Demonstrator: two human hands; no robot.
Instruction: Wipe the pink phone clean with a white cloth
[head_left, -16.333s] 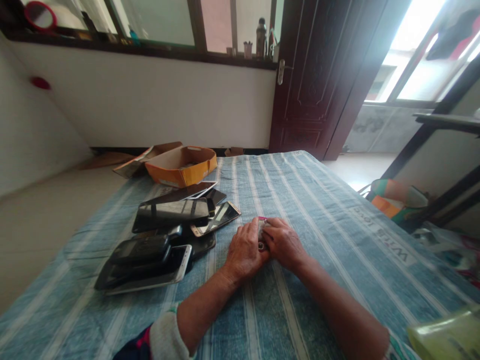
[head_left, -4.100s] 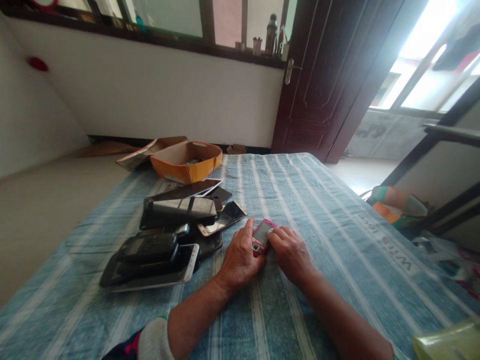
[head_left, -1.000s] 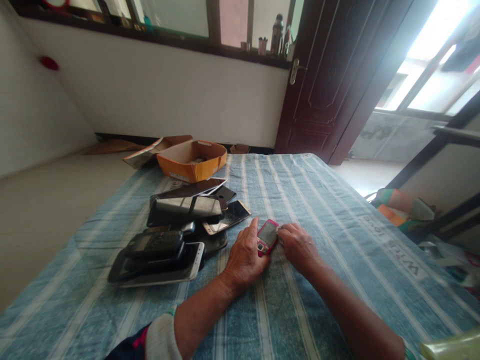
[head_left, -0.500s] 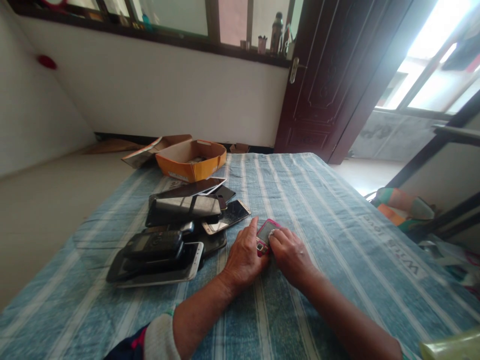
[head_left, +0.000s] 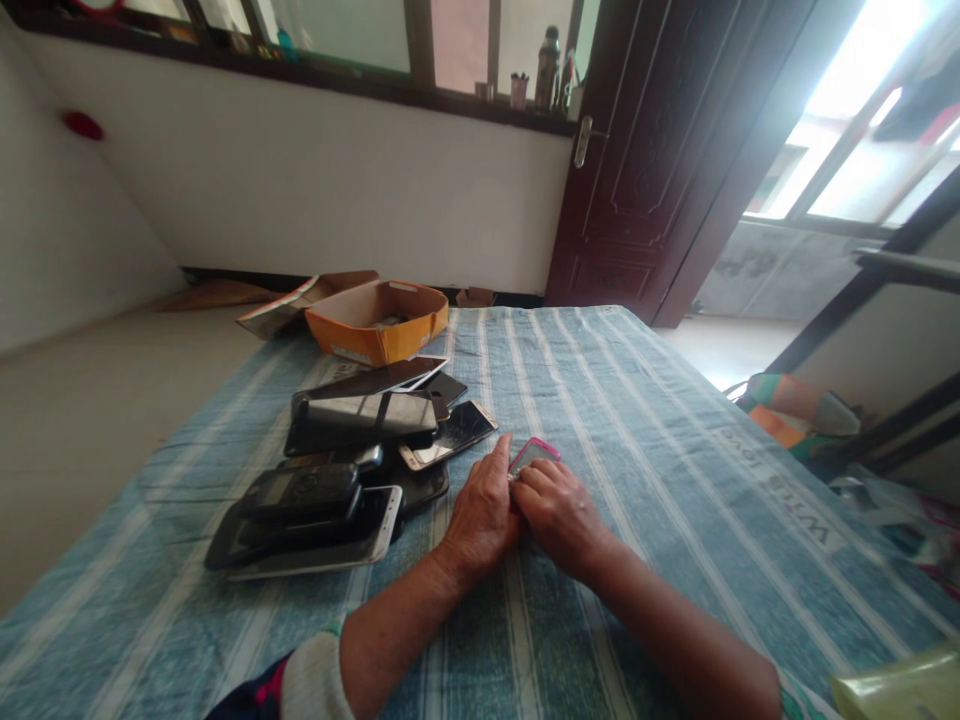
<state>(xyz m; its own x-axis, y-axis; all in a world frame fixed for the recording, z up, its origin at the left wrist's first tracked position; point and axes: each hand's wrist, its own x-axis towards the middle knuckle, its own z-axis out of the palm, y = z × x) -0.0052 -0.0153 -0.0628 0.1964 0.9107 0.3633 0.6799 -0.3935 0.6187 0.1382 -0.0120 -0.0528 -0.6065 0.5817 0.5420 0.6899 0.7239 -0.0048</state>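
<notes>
A small pink phone (head_left: pixel 534 453) lies on the blue striped cloth (head_left: pixel 660 440), mostly covered by my two hands. My left hand (head_left: pixel 480 515) rests against its left side, fingers curled round it. My right hand (head_left: pixel 559 510) lies over its lower half with the fingers bent on it. Only the phone's far end with part of the screen shows. To the left of my hands sits a heap of phones (head_left: pixel 337 460), dark and white ones piled on each other.
An orange cardboard box (head_left: pixel 379 320) and its lid (head_left: pixel 300 300) stand at the far left end of the cloth. A dark wooden door (head_left: pixel 645 150) is behind. A yellow-green bag (head_left: pixel 900 685) lies at the lower right. Coloured items (head_left: pixel 795 405) lie on the floor to the right.
My right hand has slid left and over the pink phone, covering more of its screen than a second ago. My left hand has stayed at its left side.
</notes>
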